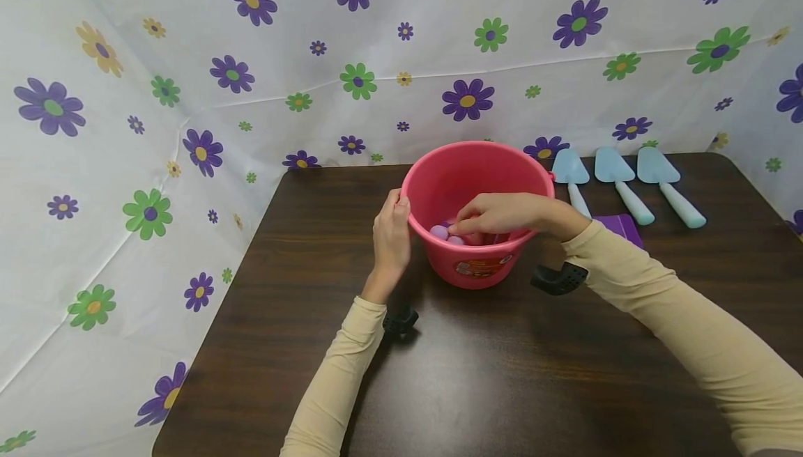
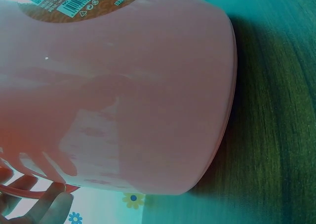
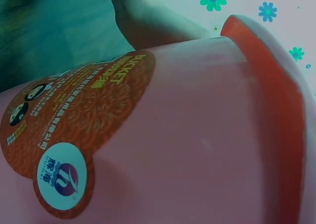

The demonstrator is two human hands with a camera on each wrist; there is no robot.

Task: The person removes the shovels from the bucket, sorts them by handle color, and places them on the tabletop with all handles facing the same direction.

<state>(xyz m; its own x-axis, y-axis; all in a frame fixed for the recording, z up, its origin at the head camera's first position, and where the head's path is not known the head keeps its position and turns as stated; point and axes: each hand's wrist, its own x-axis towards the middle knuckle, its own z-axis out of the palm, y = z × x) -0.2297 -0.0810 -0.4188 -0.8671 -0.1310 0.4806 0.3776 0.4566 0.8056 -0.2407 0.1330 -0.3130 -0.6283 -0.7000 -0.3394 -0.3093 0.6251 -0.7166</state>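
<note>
A pink bucket (image 1: 442,258) stands upright on the dark wooden table, with an orange label (image 3: 113,95) on its side. My left hand (image 1: 392,237) grips its rim at the left; in the left wrist view the fingers (image 2: 44,204) lie about the red edge. Over the near right rim, my right hand (image 1: 498,212) reaches into the bucket with bent fingers. Its fingertips are beside small light purple balls (image 1: 439,232) at the inside. Whether they pinch one is hidden. The right wrist view shows only the bucket's outside and part of an arm, not the fingers.
Three light blue trowels (image 1: 668,189) lie side by side at the table's back right. A flat purple thing (image 1: 621,228) lies partly hidden behind the right forearm. The flowered sheet (image 1: 389,39) hangs behind and to the left of the table (image 1: 276,345).
</note>
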